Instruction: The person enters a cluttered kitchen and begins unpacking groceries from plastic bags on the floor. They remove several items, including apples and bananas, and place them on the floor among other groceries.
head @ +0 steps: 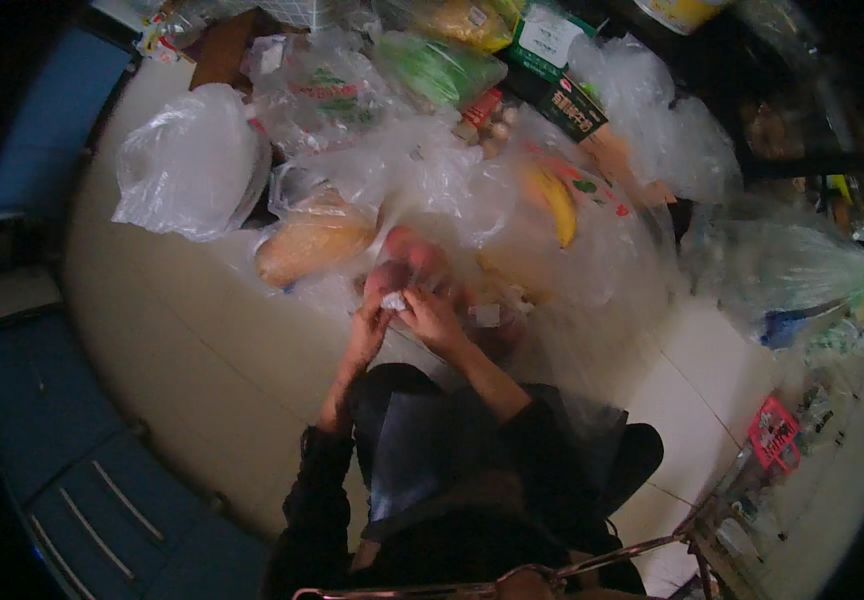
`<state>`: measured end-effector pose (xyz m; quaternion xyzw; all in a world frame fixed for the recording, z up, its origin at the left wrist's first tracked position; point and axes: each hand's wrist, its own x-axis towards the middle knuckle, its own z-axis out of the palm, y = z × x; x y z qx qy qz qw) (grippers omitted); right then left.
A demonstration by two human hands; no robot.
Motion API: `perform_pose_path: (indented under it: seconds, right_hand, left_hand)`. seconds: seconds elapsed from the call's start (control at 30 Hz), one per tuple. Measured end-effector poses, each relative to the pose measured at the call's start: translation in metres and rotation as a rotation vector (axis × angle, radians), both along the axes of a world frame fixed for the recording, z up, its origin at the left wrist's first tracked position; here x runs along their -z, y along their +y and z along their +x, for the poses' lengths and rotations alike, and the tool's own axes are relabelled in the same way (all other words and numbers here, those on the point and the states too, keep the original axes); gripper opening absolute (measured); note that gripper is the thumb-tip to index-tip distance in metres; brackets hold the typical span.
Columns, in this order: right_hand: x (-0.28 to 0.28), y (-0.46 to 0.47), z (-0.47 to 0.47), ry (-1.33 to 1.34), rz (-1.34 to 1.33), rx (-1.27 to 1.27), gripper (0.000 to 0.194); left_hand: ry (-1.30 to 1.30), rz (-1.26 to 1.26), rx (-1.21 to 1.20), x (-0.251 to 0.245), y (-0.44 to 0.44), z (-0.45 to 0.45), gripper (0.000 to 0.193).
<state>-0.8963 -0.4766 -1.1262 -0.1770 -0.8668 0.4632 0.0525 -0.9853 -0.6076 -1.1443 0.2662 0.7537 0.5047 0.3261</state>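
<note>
My left hand [369,326] and my right hand [433,322] meet in front of my knees. Their fingers pinch a small white piece [393,301], perhaps a label or the gathered neck of a plastic bag. Just beyond the fingertips lie reddish round fruits or vegetables [411,251], seemingly inside clear plastic; blur hides their exact kind. A long tan gourd-like vegetable [315,241] in clear plastic rests to the left of them. Right of my right hand is another dark red bagged item with a white label [485,315].
A yellow banana [556,206] lies among clear plastic bags. Farther off are a white plastic bag [188,161], a green bagged item [439,71] and a green carton [548,41]. Blue cabinets [101,465] line the left; a pink basket-like item [775,435] sits right.
</note>
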Motion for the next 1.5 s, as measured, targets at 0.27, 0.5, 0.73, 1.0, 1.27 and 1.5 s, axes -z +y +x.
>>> perform_pose_path:
  seconds: [0.27,0.5,0.73,1.0,1.27,1.5]
  right_hand:
    - [0.025,0.019,0.030,0.046,0.122,-0.031,0.007]
    - [0.009,0.009,0.031,0.125,-0.039,0.143,0.007]
    - [-0.005,-0.011,0.020,0.232,-0.007,0.099,0.010]
    - [-0.009,-0.005,0.025,0.271,0.053,0.024,0.014]
    - [-0.004,-0.025,-0.002,0.479,0.149,0.087,0.030]
    - [-0.004,-0.022,0.015,0.404,0.286,-0.044,0.033]
  left_hand:
    - [0.125,-0.112,-0.028,0.006,-0.007,0.013,0.018]
    - [-0.276,0.160,-0.070,0.003,-0.015,0.004,0.008]
    - [-0.364,0.071,-0.077,-0.025,0.007,0.012,0.027]
    - [-0.266,-0.072,-0.189,-0.040,-0.002,0.008,0.022]
    - [-0.381,0.267,-0.286,-0.031,-0.006,0.013,0.001]
    - [-0.889,0.491,-0.603,-0.026,-0.011,0.001,0.008]
